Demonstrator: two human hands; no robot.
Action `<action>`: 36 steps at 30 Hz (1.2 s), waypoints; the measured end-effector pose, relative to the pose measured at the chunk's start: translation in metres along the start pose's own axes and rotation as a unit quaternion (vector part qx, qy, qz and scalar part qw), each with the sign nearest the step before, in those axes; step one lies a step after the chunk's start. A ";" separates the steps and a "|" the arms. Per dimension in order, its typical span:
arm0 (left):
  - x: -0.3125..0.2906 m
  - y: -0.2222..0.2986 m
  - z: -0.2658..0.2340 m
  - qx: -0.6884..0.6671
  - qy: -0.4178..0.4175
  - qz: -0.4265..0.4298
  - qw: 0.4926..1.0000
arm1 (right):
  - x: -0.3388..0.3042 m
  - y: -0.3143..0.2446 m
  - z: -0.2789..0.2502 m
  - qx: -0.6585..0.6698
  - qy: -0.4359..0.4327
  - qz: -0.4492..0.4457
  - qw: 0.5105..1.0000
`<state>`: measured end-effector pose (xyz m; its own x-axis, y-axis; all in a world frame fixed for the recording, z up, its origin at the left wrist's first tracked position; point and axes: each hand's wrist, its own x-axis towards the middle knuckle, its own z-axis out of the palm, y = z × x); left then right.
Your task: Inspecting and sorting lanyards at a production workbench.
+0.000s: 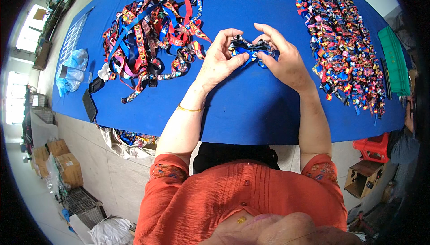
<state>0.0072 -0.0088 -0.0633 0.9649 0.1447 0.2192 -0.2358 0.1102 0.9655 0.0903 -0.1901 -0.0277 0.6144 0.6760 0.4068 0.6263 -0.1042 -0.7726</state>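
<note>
Above the blue-covered table [251, 110], a ribbon bow [244, 47] with blue, black and white patterning is held between both hands. My left hand [219, 56] pinches its left side, thumb in front and fingers behind. On the other side my right hand [286, 61] grips the bow with the thumb pressed to its front, the index finger raised above it. The palms partly cover its ends. Left of my hands lies a tangled heap of printed ribbons [148, 34] in red, blue, black and pink.
Rows of small colourful bows [342, 43] cover the table's right side, beside a green tray [394, 61]. At the left edge are a white wire grid [74, 32], a light-blue plastic bag [74, 68] and a black flat object [89, 106]. A filled sack [130, 139] stands below the front edge.
</note>
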 end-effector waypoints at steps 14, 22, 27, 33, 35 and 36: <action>0.001 -0.003 0.001 0.000 0.027 -0.014 1.000 | 0.001 0.012 0.005 0.001 0.035 -0.022 0.999; 0.001 -0.009 -0.002 0.005 0.037 0.000 0.999 | -0.001 0.026 0.004 0.091 -0.008 0.061 0.994; 0.001 -0.008 -0.003 0.003 0.049 -0.006 0.999 | -0.002 0.024 0.005 0.215 -0.043 0.061 0.974; 0.001 -0.007 0.002 -0.010 0.044 0.011 0.999 | -0.001 0.021 0.012 0.190 -0.033 0.066 0.979; 0.001 -0.008 0.000 -0.010 0.042 0.010 0.999 | 0.000 0.018 0.012 0.140 -0.004 0.057 0.989; 0.001 -0.008 0.000 -0.010 0.040 0.009 0.999 | 0.001 0.016 0.012 0.140 -0.004 0.056 0.989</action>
<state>0.0100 -0.0093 -0.0713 0.9486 0.2243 0.2234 -0.2556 0.1266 0.9585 0.0952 -0.1829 -0.0455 0.6678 0.6778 0.3076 0.3962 0.0262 -0.9178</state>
